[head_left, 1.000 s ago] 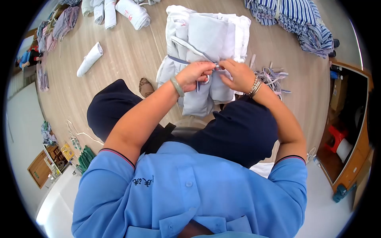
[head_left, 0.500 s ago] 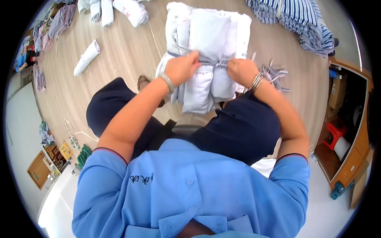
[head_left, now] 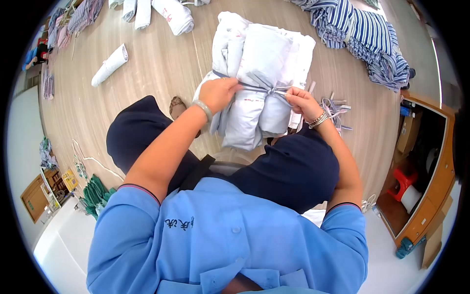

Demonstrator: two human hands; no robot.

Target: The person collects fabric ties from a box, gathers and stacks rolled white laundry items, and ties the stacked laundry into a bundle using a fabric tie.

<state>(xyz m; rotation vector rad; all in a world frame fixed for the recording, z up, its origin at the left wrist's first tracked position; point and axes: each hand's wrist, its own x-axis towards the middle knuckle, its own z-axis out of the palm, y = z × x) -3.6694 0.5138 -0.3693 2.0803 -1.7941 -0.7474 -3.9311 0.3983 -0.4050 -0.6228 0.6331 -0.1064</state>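
A bundle of rolled white and pale grey cloths [head_left: 264, 54] lies on the wooden surface in front of my knees. Around its middle runs a dark grey-blue tie [head_left: 254, 88], knotted near the centre. My left hand [head_left: 218, 93], with a pale bangle at the wrist, is closed on the tie left of the knot. On the knot's right, my right hand [head_left: 302, 102], with metal bangles, pinches an end of the tie. The two hands are apart, with the knot between them.
A single white roll [head_left: 110, 65] lies to the left, and more rolls [head_left: 174, 15] are at the top. Blue-striped folded cloths [head_left: 364, 34] are stacked at the upper right. Loose strips [head_left: 335, 110] lie right of the bundle. An open wooden cabinet [head_left: 426, 196] stands at the right.
My hands were together at the knot and have moved apart, drawing the tie out to both sides. The knot now looks small and tight. The view has shifted slightly.
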